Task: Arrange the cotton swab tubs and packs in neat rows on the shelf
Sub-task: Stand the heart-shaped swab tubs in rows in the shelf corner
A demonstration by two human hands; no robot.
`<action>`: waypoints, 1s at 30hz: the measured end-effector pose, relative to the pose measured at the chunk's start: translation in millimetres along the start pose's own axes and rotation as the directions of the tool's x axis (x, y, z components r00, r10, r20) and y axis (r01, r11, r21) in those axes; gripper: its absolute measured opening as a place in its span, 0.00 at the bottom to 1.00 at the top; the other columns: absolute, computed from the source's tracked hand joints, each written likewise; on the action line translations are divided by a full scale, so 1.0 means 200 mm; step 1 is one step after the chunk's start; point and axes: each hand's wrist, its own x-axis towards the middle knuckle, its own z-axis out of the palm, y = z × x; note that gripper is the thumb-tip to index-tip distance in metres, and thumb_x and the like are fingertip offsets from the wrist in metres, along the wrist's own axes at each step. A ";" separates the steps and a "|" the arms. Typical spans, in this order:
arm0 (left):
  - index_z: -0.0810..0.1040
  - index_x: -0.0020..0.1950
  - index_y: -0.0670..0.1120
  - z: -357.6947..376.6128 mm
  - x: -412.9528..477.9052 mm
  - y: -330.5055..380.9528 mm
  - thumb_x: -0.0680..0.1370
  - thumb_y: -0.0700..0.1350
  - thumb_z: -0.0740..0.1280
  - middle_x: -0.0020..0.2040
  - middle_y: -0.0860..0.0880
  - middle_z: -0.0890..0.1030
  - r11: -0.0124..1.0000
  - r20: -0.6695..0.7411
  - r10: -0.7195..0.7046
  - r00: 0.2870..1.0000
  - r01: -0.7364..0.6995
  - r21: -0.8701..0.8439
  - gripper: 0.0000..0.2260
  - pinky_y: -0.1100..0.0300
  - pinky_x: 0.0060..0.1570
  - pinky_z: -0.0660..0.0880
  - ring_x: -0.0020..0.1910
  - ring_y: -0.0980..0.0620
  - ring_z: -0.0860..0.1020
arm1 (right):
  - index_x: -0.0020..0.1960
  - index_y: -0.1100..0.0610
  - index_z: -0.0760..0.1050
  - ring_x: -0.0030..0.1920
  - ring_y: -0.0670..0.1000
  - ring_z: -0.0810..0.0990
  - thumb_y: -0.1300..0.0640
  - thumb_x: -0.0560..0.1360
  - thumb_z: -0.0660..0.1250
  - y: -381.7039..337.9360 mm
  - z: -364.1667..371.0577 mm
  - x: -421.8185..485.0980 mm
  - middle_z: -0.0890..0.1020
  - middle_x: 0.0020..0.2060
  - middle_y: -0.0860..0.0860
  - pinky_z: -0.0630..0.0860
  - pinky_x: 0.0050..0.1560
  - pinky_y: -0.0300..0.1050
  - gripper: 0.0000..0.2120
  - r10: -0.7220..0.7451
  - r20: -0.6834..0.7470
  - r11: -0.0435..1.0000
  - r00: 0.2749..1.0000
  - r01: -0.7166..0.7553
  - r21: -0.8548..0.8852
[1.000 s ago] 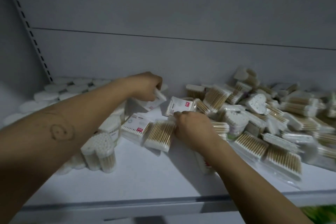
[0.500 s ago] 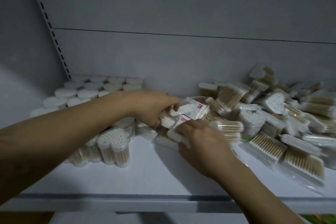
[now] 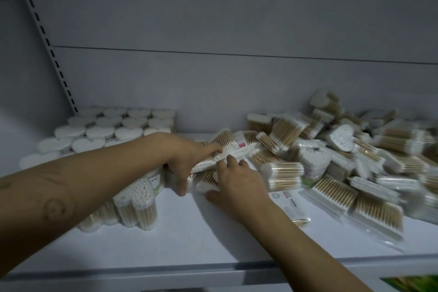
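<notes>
Left hand (image 3: 187,161) grips a small stack of packs (image 3: 207,165) on the shelf (image 3: 189,239), thumb below, fingers on top; right hand (image 3: 239,182) pinches the same stack at its near end. Judgement: square the edges between both hands, then set the stack beside the tubs (image 3: 113,125), clear of the pile (image 3: 355,149). Red tag (image 3: 241,145) on one pack; print unreadable, blurred.
</notes>
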 end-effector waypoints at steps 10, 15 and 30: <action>0.67 0.54 0.54 -0.04 0.03 0.00 0.71 0.44 0.72 0.48 0.55 0.75 0.979 -0.215 0.156 0.964 -0.181 -0.099 0.18 0.66 0.41 0.66 0.47 0.53 0.75 | 0.53 0.56 0.74 0.43 0.60 0.80 0.56 0.68 0.66 0.13 -0.16 -0.11 0.80 0.47 0.54 0.67 0.36 0.45 0.14 -0.044 -0.218 0.994 0.975 0.065 0.092; 0.69 0.54 0.52 -0.13 0.07 -0.02 0.67 0.54 0.68 0.49 0.51 0.74 0.980 -0.583 0.127 0.802 -0.193 -0.052 0.18 0.57 0.48 0.73 0.49 0.48 0.75 | 0.50 0.55 0.77 0.39 0.52 0.81 0.57 0.64 0.73 0.27 -0.31 -0.30 0.82 0.48 0.50 0.75 0.32 0.41 0.16 0.005 -0.395 0.988 0.919 0.057 0.146; 0.51 0.76 0.57 -0.02 0.45 0.15 0.59 0.60 0.78 0.74 0.43 0.59 0.962 -0.518 -0.180 0.836 0.040 -0.269 0.52 0.45 0.63 0.72 0.66 0.37 0.70 | 0.69 0.42 0.58 0.76 0.51 0.48 0.29 0.64 0.68 0.27 -0.07 -0.41 0.42 0.77 0.49 0.62 0.71 0.51 0.40 0.072 0.052 0.976 0.996 -0.081 0.200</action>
